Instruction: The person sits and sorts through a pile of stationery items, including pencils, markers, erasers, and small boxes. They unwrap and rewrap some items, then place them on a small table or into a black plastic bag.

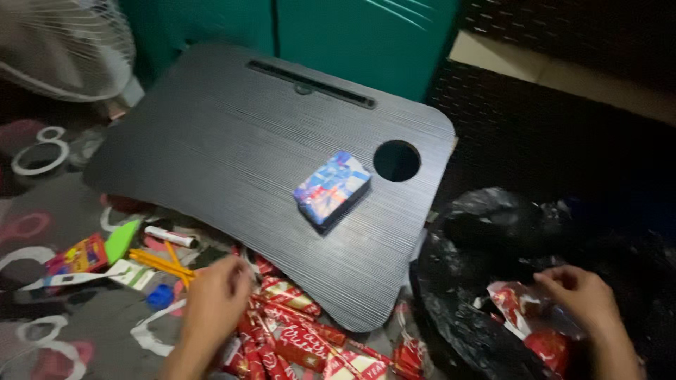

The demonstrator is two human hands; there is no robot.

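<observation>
One head-worn view — looking steeply down, close over the lap desk (267, 162).

You're in a home room: lap desk worktop (232, 148) on patterned bedding (42, 232), electric fan (67, 46) at 10 o'clock, teal cabinet (352, 39) at 12.

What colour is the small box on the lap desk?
Mostly blue with red and white patches; the small box shows best in the head view.
</observation>
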